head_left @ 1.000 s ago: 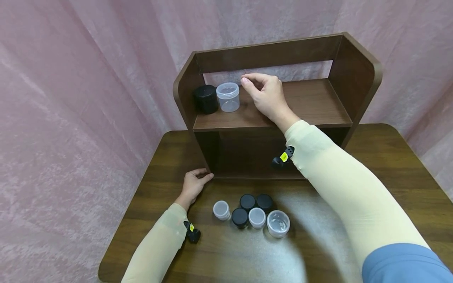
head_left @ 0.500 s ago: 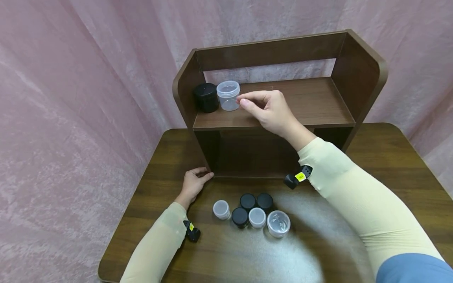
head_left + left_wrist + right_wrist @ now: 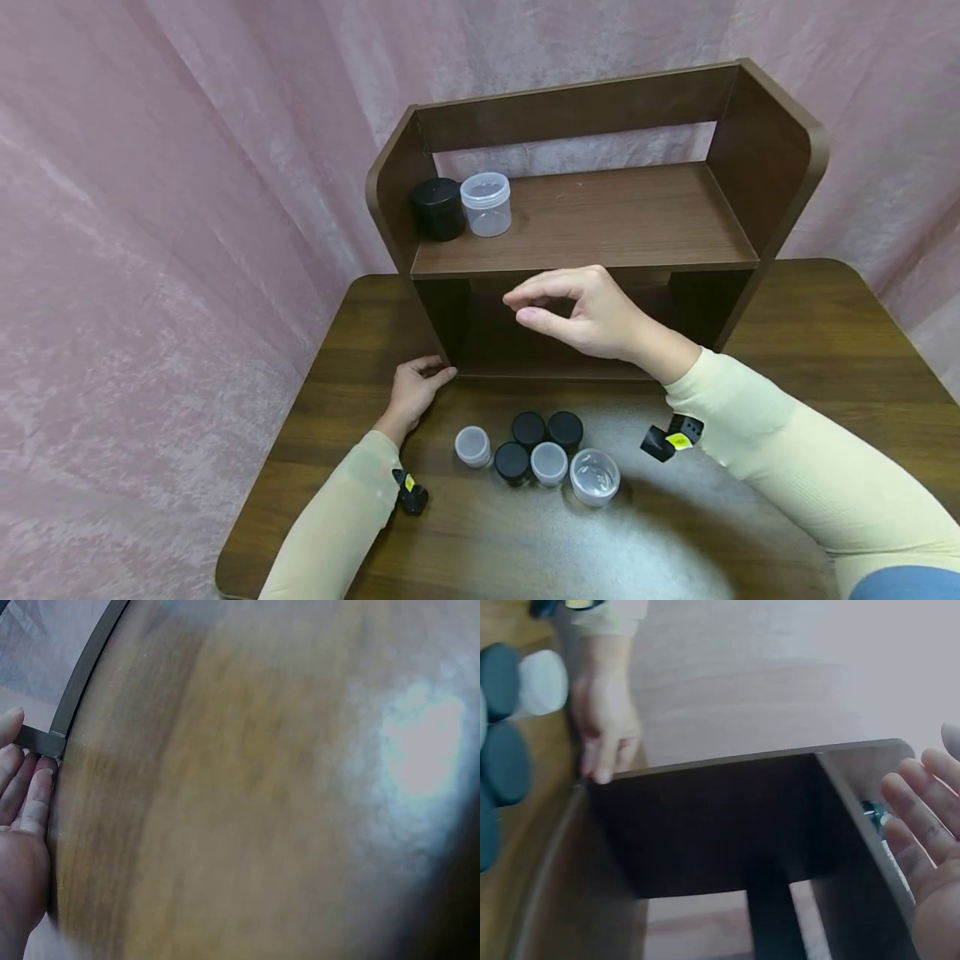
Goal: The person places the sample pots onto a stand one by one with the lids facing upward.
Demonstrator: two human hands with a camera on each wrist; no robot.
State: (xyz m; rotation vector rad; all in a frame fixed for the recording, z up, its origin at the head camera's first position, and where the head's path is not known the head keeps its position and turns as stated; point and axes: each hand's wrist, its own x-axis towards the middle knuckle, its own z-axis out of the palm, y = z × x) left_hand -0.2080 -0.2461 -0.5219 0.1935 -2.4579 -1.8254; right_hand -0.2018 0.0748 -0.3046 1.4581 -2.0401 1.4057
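My left hand (image 3: 414, 390) grips the lower front left corner of a brown wooden shelf (image 3: 600, 271). In the left wrist view the thumb and fingers (image 3: 36, 802) lie on either side of the panel's edge. My right hand (image 3: 588, 312) holds nothing and hovers in front of the lower compartment, fingers bent loosely and thumb apart. On the upper board, at its left end, a black jar (image 3: 438, 210) with a black lid stands beside a clear plastic jar (image 3: 487, 206).
Several small jars stand on the wooden table (image 3: 315, 467) before the shelf: black-lidded jars (image 3: 513, 463), white-lidded jars (image 3: 473, 447) and a larger clear jar (image 3: 595, 477) at the right of the group. A pink curtain (image 3: 187, 250) hangs behind.
My right hand has come down from the upper board, away from the clear jar, to the front of the lower compartment. My left hand stays at the shelf's corner.
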